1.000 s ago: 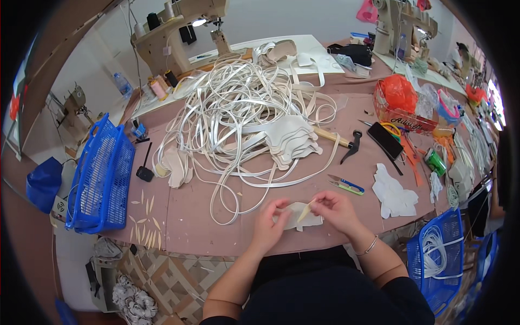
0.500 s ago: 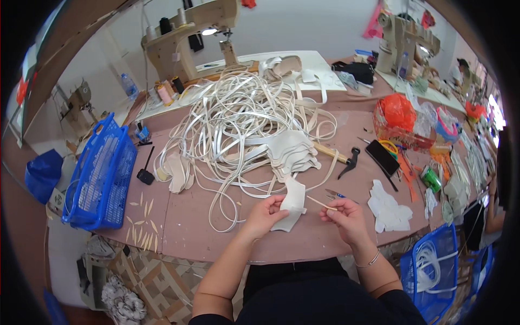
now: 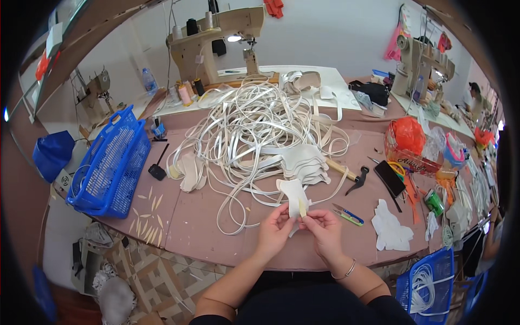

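Observation:
My left hand [image 3: 275, 232] pinches a curved off-white leather-like piece [image 3: 293, 191] by its near end, just above the table's front edge. Close against it, my right hand [image 3: 325, 234] presses thumb and fingers together on a narrow pale yellow strip [image 3: 302, 208] lying along the piece's right side. The fingers cover the lower part of both. Just beyond the piece is a stack of similar off-white cut pieces [image 3: 305, 162]. Right of my right hand lie small thread snips [image 3: 348, 215] with green and blue handles.
A big tangle of white and beige straps [image 3: 254, 124] fills the table's middle. A blue basket [image 3: 111, 168] and scattered pale slips [image 3: 145, 225] are at left. Rightward are a hammer [image 3: 358, 181], a black phone [image 3: 389, 179], white cut pieces [image 3: 391, 227] and a green can [image 3: 433, 201].
My right hand has moved left to meet the left hand, bringing the thin strip onto the off-white piece. The snips, partly covered before, now show fully. The whole view has shifted slightly.

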`<action>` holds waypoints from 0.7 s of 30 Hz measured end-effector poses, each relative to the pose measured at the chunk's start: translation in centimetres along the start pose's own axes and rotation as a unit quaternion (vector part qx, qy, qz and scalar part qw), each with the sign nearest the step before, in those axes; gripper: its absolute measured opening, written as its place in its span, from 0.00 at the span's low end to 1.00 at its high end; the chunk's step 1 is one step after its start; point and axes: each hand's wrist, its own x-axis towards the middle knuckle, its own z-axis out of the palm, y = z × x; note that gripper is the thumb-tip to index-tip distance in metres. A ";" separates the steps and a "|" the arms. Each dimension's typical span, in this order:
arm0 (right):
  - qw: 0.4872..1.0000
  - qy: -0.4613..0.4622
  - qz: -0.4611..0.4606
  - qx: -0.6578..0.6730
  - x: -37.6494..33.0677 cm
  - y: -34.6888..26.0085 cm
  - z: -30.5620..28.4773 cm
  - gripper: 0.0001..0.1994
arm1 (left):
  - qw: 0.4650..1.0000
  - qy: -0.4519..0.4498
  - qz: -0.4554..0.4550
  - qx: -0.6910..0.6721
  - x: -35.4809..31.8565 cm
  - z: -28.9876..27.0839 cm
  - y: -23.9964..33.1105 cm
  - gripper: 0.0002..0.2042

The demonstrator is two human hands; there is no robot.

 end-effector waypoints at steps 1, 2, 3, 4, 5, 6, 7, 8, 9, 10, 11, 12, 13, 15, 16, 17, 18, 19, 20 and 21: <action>1.000 0.011 0.005 0.013 0.0 -0.2 0.6 0.08 | 1.000 0.004 0.004 -0.002 -0.2 0.3 0.3 0.20; 0.999 0.022 0.010 0.026 -0.1 -0.2 0.8 0.07 | 1.000 0.009 0.007 -0.004 -0.3 0.4 0.4 0.19; 0.999 0.014 0.011 0.028 -0.1 0.0 0.8 0.07 | 1.000 0.009 0.009 -0.009 -0.3 0.5 0.5 0.19; 0.999 0.006 0.013 0.029 0.0 0.2 0.6 0.07 | 1.000 0.010 0.012 -0.015 -0.4 0.5 0.5 0.19; 0.999 -0.003 0.015 0.030 0.0 0.4 0.5 0.07 | 1.000 0.011 0.015 -0.021 -0.4 0.5 0.5 0.19; 0.999 -0.001 0.013 0.030 0.0 0.5 0.4 0.07 | 1.000 0.011 0.011 -0.027 -0.6 0.5 0.4 0.20; 1.000 -0.001 0.011 0.029 0.1 0.5 0.5 0.07 | 0.999 0.012 0.010 -0.033 -0.6 0.5 0.4 0.20; 1.000 -0.002 0.008 0.029 0.1 0.5 0.4 0.07 | 0.999 0.013 0.008 -0.040 -0.6 0.5 0.4 0.21; 1.000 -0.001 0.014 0.024 0.1 0.6 0.4 0.07 | 0.999 0.013 0.006 -0.044 -0.7 0.5 0.4 0.21; 1.000 -0.001 0.019 0.019 0.1 0.7 0.4 0.06 | 0.999 0.013 0.004 -0.048 -0.7 0.5 0.4 0.21; 1.000 -0.001 0.024 0.014 0.1 0.8 0.4 0.06 | 0.999 0.013 0.003 -0.051 -0.8 0.5 0.5 0.21; 1.000 0.002 0.028 0.013 0.1 0.8 0.4 0.06 | 0.999 0.015 0.004 -0.049 -0.7 0.5 0.4 0.21; 0.999 0.005 0.031 0.012 0.1 0.9 0.4 0.06 | 0.999 0.018 0.005 -0.046 -0.7 0.5 0.3 0.21; 0.999 0.008 0.033 0.008 0.1 1.1 0.4 0.07 | 0.999 0.020 0.008 -0.044 -0.7 0.6 0.3 0.21; 0.999 0.009 0.030 0.005 0.2 1.3 0.3 0.07 | 0.999 0.019 0.010 -0.045 -0.7 0.6 0.3 0.21; 1.000 0.010 0.028 0.002 0.2 1.4 0.3 0.07 | 0.999 0.017 0.012 -0.046 -0.8 0.6 0.4 0.21; 0.999 0.011 0.032 0.003 0.2 1.4 0.4 0.07 | 0.999 0.022 0.013 -0.037 -0.8 0.7 0.4 0.21; 0.999 0.013 0.036 0.005 0.2 1.3 0.5 0.07 | 0.999 0.027 0.014 -0.029 -0.8 0.7 0.4 0.22; 0.999 0.015 0.040 0.006 0.2 1.3 0.6 0.07 | 0.999 0.032 0.015 -0.021 -0.8 0.7 0.3 0.22; 0.999 0.014 0.042 0.007 0.1 1.4 0.6 0.07 | 0.999 0.032 0.017 -0.022 -0.8 0.7 0.3 0.22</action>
